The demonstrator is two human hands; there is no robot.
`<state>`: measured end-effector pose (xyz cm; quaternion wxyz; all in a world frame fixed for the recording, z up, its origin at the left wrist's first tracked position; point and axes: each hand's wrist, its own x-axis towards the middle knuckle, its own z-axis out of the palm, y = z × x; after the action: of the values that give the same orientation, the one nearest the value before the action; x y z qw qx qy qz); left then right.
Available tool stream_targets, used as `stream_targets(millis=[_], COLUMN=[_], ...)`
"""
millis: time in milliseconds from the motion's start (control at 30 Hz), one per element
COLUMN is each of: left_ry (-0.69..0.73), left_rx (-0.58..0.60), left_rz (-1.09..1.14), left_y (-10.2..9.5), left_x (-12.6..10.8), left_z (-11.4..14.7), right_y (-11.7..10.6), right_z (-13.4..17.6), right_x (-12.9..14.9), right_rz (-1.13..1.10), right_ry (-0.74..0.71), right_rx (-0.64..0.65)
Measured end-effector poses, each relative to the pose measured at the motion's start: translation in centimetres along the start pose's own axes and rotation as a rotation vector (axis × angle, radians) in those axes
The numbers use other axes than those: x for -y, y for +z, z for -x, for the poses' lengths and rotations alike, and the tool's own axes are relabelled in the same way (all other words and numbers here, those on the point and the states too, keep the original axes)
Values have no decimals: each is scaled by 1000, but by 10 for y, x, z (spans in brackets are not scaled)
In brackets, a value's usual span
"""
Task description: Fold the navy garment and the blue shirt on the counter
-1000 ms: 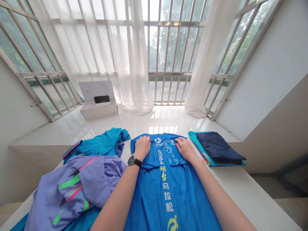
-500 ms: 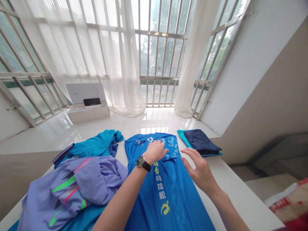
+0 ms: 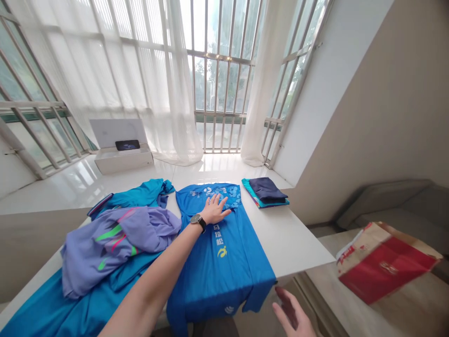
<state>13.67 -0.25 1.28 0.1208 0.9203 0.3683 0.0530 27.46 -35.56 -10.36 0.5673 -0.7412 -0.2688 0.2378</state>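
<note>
A blue long-sleeved shirt (image 3: 199, 262) with white and yellow print lies spread on the white table, its lower end hanging over the front edge. My left hand (image 3: 214, 209), with a watch on the wrist, rests on its upper part, fingers spread. Low on the right, beyond the table edge, my right hand (image 3: 293, 311) is open and holds nothing; it is near the hanging corner of the shirt but apart from it. Left of the shirt sits a crumpled lilac garment (image 3: 115, 248) with green and pink marks, on top of teal cloth (image 3: 42, 309).
A folded stack of dark and teal clothes (image 3: 266, 191) sits at the table's right. Another teal garment (image 3: 136, 194) lies at the back left. A white box (image 3: 122, 159) with a phone (image 3: 127, 145) stands on the sill. A red and brown paper bag (image 3: 382, 267) is at the right.
My right hand has moved from beside the upper shirt down and toward me, past the table edge. My left hand stays on the shirt, fingers now more spread. The view has shifted right.
</note>
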Motion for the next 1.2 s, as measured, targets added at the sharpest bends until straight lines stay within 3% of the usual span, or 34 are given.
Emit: stream_targets(millis=[100,200,300,400,500,600,700,867,1000,1200], left_ry=[50,83,-30,-116,-252,-391,-410,-300,-260,-135], left_rx=[-114,-203,-105,67,-5,-35,-91,-151,-220,-197], left_rz=[93,481,833,1016,1101,1225,1258,1177,1196,1677], left_y=[-18,-21,9,65,115,139,143,137,144,162], left_x=[-19,-55,-100,-133,-151,-162,-170,-177,-183,-195], left_z=[58,145,230,272,267,244,223,199,192,183], right_y=[10,14,12,7,3,2,5,15,13,3], right_z=[-2,-7,-14,-21,-25,-29,-33,-39,-42,-44], right_x=[10,20,27,31,30,24,11,-8,-7,8], right_rz=[-9,-69,-99,-96,-90,-122,-158,-180,-220,-212], right_ry=[-41,-31,-22,-14,-43,-65,-64,-51,49,122], right_rx=[35,100,176,220,220,210,202,200,214,351])
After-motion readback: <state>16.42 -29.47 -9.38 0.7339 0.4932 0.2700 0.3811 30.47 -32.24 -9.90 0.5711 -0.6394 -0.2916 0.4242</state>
